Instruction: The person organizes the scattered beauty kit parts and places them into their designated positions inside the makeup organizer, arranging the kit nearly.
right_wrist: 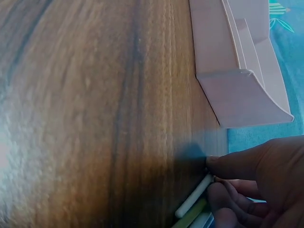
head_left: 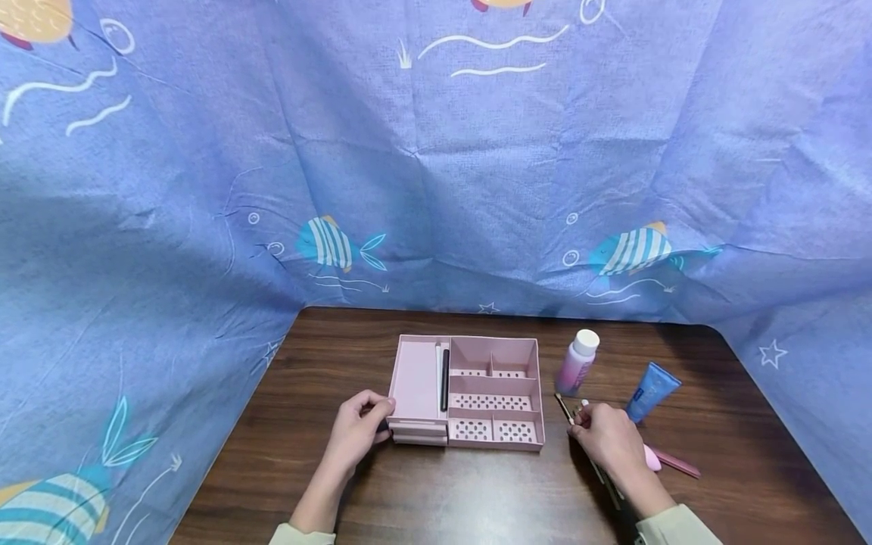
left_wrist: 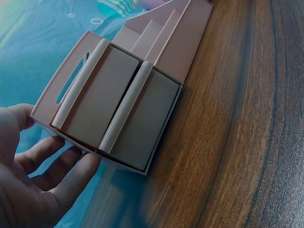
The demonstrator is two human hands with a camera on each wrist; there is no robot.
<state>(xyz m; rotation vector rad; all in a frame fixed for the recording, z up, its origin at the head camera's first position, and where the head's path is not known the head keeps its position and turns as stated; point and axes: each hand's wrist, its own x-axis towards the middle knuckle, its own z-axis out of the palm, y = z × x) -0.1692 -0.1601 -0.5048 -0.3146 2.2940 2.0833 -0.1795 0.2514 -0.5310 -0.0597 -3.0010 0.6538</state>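
Note:
A pink desk organizer [head_left: 417, 378] has open compartments on its right and two small drawers [left_wrist: 140, 118] at its front left. My left hand [head_left: 356, 428] grips its left side near the front corner, thumb by the upper edge and fingers lower down. A white stick [head_left: 438, 375] and a black stick [head_left: 445, 378] stand in its narrow slot. To the organizer's right, my right hand [head_left: 605, 435] pinches a slim white stick [right_wrist: 194, 197] at the table top. Beside that lies a green stick [right_wrist: 192, 216]. A thin brush [head_left: 563, 406] pokes out past the fingertips; the palm hides the rest.
A white-capped pink bottle [head_left: 577, 363] stands behind the right hand. A blue tube [head_left: 652, 391] stands on its cap farther right. Near the right wrist are a pink rounded item [head_left: 652, 459] and a dark pink flat strip [head_left: 677, 462]. A blue fish-print cloth [head_left: 477, 189] hangs behind the table.

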